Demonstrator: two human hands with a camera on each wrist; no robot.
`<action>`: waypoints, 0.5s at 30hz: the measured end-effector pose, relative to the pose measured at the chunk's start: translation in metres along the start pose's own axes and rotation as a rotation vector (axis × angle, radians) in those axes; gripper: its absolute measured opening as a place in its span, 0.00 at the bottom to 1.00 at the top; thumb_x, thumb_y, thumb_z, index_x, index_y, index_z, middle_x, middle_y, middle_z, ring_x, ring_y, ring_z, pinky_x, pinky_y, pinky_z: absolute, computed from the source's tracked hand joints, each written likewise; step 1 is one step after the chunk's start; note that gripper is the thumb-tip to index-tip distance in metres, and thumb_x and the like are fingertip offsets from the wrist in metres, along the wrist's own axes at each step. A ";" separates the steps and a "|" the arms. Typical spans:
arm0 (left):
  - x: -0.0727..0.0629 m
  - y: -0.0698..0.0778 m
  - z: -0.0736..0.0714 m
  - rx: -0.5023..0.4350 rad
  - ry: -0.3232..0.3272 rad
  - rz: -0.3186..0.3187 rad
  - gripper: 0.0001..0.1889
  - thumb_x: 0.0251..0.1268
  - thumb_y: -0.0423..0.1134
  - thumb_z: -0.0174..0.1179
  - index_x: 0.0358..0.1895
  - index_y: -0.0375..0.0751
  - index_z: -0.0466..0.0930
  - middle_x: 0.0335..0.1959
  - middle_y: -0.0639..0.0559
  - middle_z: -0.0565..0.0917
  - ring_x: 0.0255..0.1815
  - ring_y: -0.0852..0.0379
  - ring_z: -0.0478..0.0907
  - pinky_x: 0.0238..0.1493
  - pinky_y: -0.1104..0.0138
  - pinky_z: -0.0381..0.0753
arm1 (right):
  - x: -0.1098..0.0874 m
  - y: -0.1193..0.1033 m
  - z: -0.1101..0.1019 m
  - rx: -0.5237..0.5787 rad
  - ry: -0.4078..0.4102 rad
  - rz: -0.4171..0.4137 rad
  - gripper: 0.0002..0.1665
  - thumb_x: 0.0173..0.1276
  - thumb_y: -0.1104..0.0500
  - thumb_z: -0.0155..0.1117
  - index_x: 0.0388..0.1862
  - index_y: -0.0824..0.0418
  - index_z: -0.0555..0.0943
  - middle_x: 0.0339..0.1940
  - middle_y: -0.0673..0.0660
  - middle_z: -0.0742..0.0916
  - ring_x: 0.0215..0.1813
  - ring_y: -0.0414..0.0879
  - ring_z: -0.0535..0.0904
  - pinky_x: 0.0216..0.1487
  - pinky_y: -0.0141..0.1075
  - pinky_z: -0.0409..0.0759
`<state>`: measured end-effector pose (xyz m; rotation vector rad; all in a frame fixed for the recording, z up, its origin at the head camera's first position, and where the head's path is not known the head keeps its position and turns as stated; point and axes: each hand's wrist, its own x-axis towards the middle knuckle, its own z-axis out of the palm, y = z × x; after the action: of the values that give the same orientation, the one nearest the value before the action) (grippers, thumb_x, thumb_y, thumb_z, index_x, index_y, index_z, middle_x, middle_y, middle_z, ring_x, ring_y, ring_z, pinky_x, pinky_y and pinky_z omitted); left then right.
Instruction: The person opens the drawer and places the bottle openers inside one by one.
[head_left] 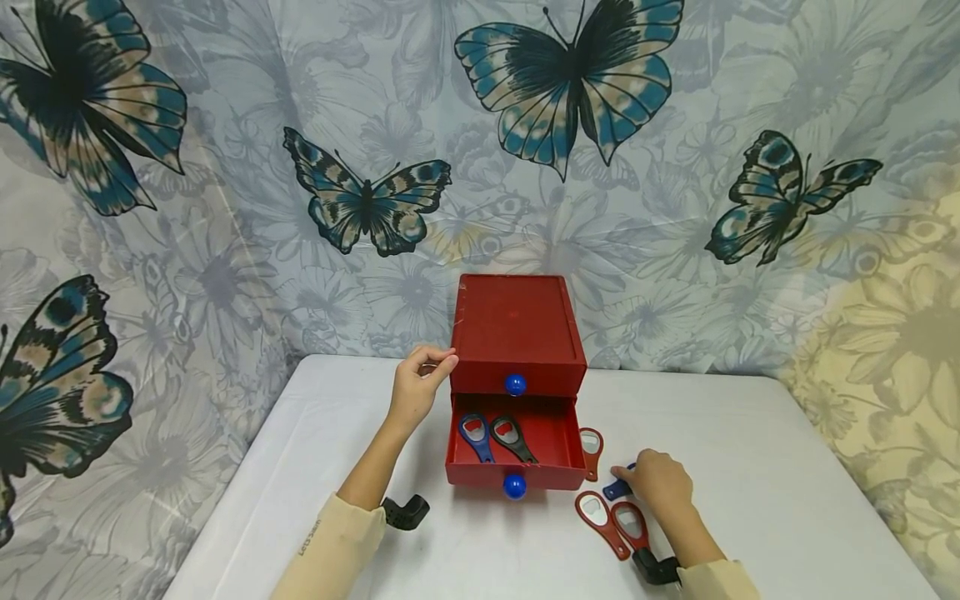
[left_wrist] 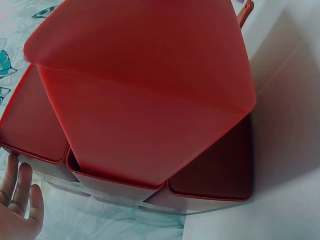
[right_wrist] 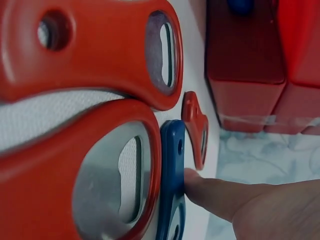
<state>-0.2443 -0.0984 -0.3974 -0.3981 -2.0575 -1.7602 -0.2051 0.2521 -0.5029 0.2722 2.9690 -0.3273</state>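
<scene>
A red box [head_left: 513,321] with blue knobs stands mid-table, its lower drawer [head_left: 551,425] pulled out. Inside that drawer lie a blue bottle opener [head_left: 484,452] and a dark green bottle opener [head_left: 522,451]. My left hand [head_left: 422,387] touches the box's upper left side; its fingers [left_wrist: 22,187] reach the box edge in the left wrist view. Right of the drawer, my right hand [head_left: 663,483] pinches another blue bottle opener [head_left: 615,491] at the table. The right wrist view shows my thumb against this opener [right_wrist: 172,165], its other fingers hidden.
Two red bottle openers [head_left: 615,542] lie just in front of my right hand, and a third red opener [head_left: 592,474] beside the drawer. Black wrist cameras [head_left: 407,513] sit at both wrists. A butterfly-print cloth [head_left: 510,217] hangs behind the white table [head_left: 750,467].
</scene>
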 end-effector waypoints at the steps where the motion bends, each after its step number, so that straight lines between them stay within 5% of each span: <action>1: 0.000 0.000 0.000 0.001 -0.003 0.003 0.06 0.62 0.27 0.63 0.37 0.24 0.83 0.41 0.31 0.83 0.40 0.75 0.75 0.44 0.71 0.80 | 0.001 0.000 0.000 0.005 0.011 -0.016 0.28 0.61 0.45 0.70 0.28 0.72 0.79 0.19 0.60 0.80 0.23 0.50 0.73 0.22 0.38 0.72; 9: 0.001 0.002 -0.002 0.006 -0.017 -0.012 0.06 0.63 0.28 0.63 0.38 0.25 0.83 0.42 0.32 0.83 0.40 0.73 0.76 0.45 0.69 0.80 | 0.014 -0.006 0.002 0.027 0.057 -0.080 0.24 0.62 0.51 0.69 0.29 0.75 0.77 0.18 0.60 0.79 0.22 0.49 0.72 0.23 0.37 0.71; 15: 0.000 0.004 -0.002 0.014 -0.020 -0.018 0.06 0.63 0.29 0.63 0.38 0.26 0.83 0.43 0.32 0.84 0.41 0.68 0.78 0.47 0.62 0.82 | 0.026 -0.006 0.004 0.022 0.072 -0.101 0.25 0.59 0.55 0.72 0.35 0.78 0.76 0.25 0.67 0.82 0.28 0.54 0.79 0.29 0.44 0.79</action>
<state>-0.2425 -0.0996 -0.3940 -0.3963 -2.0924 -1.7583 -0.2314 0.2498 -0.5095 0.1387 3.0581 -0.3697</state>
